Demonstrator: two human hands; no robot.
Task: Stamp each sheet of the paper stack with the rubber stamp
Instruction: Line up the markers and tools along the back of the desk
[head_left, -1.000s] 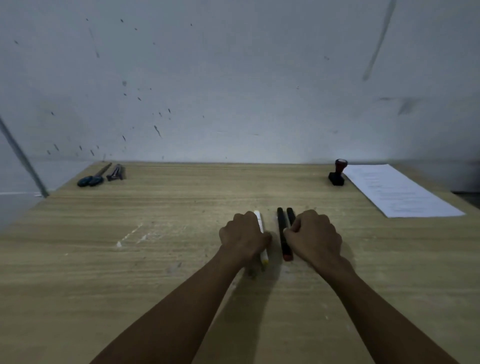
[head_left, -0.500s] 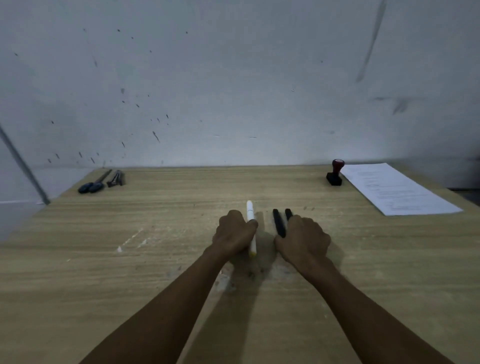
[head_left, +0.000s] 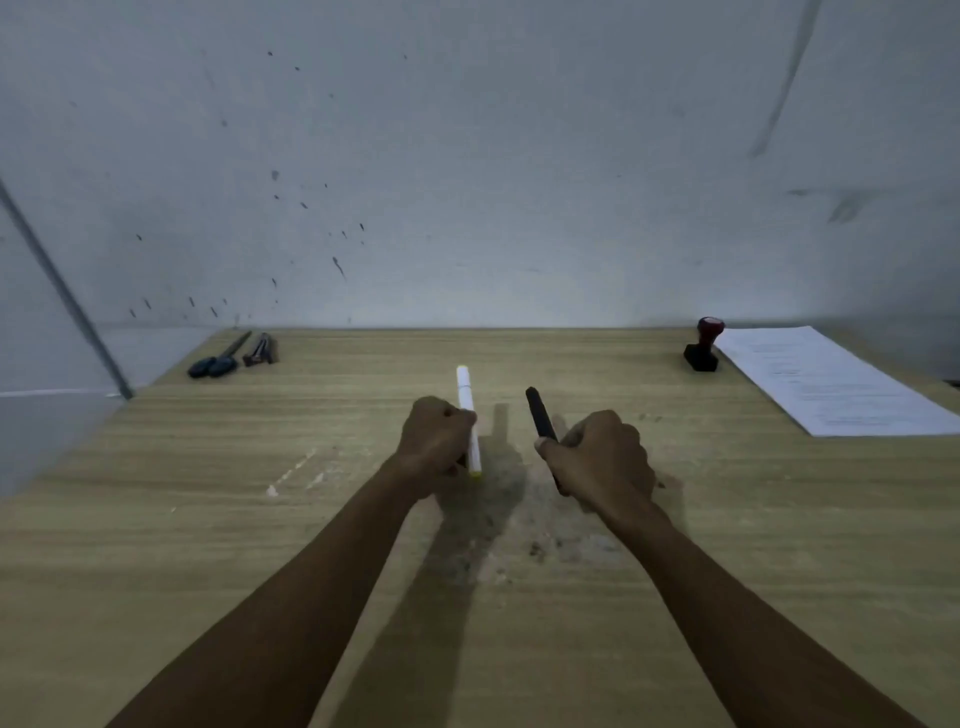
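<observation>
A rubber stamp (head_left: 702, 347) with a red knob and black base stands upright at the back right of the wooden table (head_left: 208, 519). Just right of it lies a stack of white printed paper (head_left: 826, 382). My left hand (head_left: 434, 441) grips a white marker (head_left: 466, 400) with a yellow end, lifted off the table near the middle. My right hand (head_left: 602, 452) grips a black marker (head_left: 540, 420), raised too; earlier it held two black markers, and only one shows above the fist. Both hands are well left of the stamp and paper.
At the back left of the table lie dark-handled tools (head_left: 218, 358) and a small brownish tool (head_left: 260, 351). A grey spotted wall (head_left: 467, 182) stands right behind the table's far edge. White scuff marks (head_left: 296, 473) streak the table left of my hands.
Both hands have closed on the markers and lifted them off the table, then moved apart, the left with the white one, the right with the black.
</observation>
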